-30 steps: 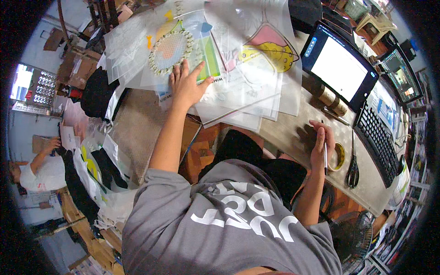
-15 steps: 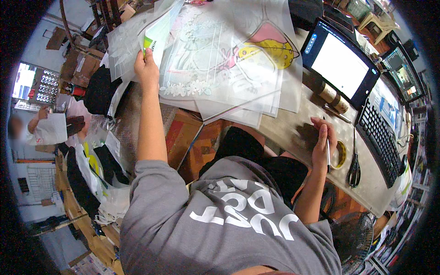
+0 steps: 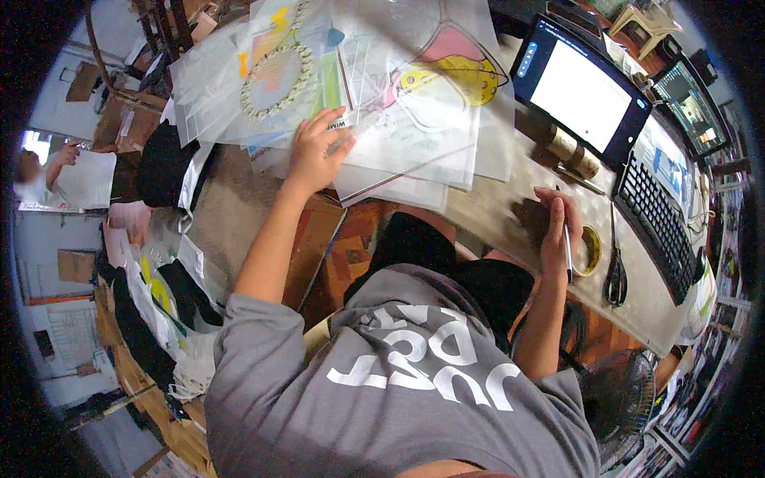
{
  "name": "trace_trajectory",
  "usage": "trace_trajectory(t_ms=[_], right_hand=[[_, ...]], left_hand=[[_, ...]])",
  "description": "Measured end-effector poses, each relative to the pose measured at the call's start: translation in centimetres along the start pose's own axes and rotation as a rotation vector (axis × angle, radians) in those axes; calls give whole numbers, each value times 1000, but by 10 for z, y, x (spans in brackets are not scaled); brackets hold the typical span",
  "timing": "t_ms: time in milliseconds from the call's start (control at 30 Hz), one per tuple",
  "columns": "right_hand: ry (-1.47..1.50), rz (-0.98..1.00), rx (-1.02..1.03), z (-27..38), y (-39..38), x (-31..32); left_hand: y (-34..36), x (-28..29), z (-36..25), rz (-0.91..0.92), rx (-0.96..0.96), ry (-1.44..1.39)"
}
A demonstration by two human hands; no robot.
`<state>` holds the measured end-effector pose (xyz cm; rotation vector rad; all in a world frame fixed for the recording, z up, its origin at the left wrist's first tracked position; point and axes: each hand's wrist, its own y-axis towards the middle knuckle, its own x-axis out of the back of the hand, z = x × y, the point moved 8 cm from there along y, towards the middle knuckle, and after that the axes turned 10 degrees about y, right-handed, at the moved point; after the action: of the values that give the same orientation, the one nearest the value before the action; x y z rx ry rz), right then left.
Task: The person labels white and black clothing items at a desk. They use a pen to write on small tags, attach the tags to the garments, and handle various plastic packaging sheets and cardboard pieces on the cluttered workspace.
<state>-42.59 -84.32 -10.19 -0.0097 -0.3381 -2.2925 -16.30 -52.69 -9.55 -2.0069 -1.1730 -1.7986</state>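
My left hand (image 3: 317,155) rests with fingers spread at the near edge of a pile of translucent printed sheets (image 3: 382,163). Just past its fingertips lies a sheet's green printed panel (image 3: 327,86). Left of that, a clear sheet with an oval wreath print (image 3: 280,82) shows on top. Farther right, a sheet bears a pink and yellow printed figure (image 3: 454,76). At the table's near side, my right hand (image 3: 553,231) is closed around a slim white pen (image 3: 568,253), which points away from me.
Right of my right hand lie a yellow tape roll (image 3: 588,252) and black scissors (image 3: 616,280). Beyond them are a black keyboard (image 3: 657,225), a tablet (image 3: 582,89) and a brown cylinder (image 3: 575,154). A black fan (image 3: 617,398) stands below the table edge. Another person's hand (image 3: 62,163) holds a white sheet at far left.
My left hand has let go of the green-printed sheet and moved right and nearer, its fingers now spread. That sheet now lies flatter, and the wreath print has come into view. The right hand still holds the pen.
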Motion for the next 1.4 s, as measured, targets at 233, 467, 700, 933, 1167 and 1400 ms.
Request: trace_trajectory(t_ms=[233,467,700,933,1167,1400], right_hand=[[24,-19,8,1,-1,3],[67,-31,-5,-4,0,3],[114,-2,37,-2,1,2],[0,-1,32,-3,1,5],[28,-6,13,-3,0,3],[29,-5,7,-8,1,0]], left_hand=[[42,102,33,-471,316,-113],[87,151,11,-387,288,-322],[76,198,92,-800,530,-1060],[-8,67,258,-716,865,-1338],[-50,17,158,-643,955,-1391],[5,25,42,-536,318,-468]])
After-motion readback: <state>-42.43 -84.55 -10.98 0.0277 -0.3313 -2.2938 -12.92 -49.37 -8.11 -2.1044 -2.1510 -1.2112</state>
